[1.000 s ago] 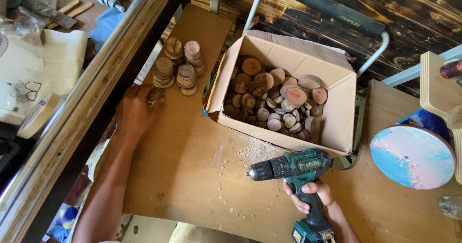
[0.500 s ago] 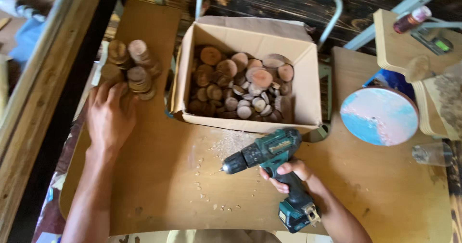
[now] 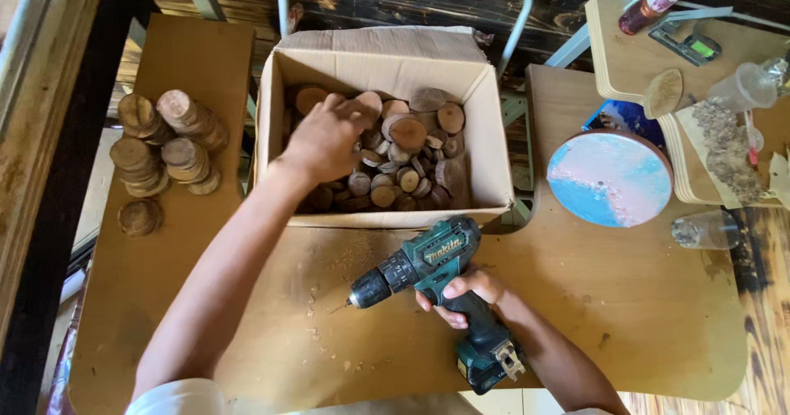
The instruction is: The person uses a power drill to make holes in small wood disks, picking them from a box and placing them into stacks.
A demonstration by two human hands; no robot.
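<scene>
1. Stacks of wood slices [image 3: 164, 148] stand on the bench [image 3: 164, 300], well to the left of the left hand and apart from it.
2. Left hand [image 3: 325, 139] reaches into the cardboard box [image 3: 485, 135], fingers curled down over the loose wood slices [image 3: 407, 156]. Whether it has closed on one cannot be told; the palm hides the contact.
3. Judgement: the slices look light, stiff and dry, with rough bark rims. Best taken by the rim between thumb and fingers; thin ones may split if squeezed flat.
4. Right hand [image 3: 461, 296], near and below the box, is wrapped shut around the grip of a teal cordless drill [image 3: 428, 271], bit pointing left over sawdust. Judgement: heavy at the battery end, so a full grip on the handle suits.
5. Further right lies a round blue-and-pink disc [image 3: 609, 176].
</scene>
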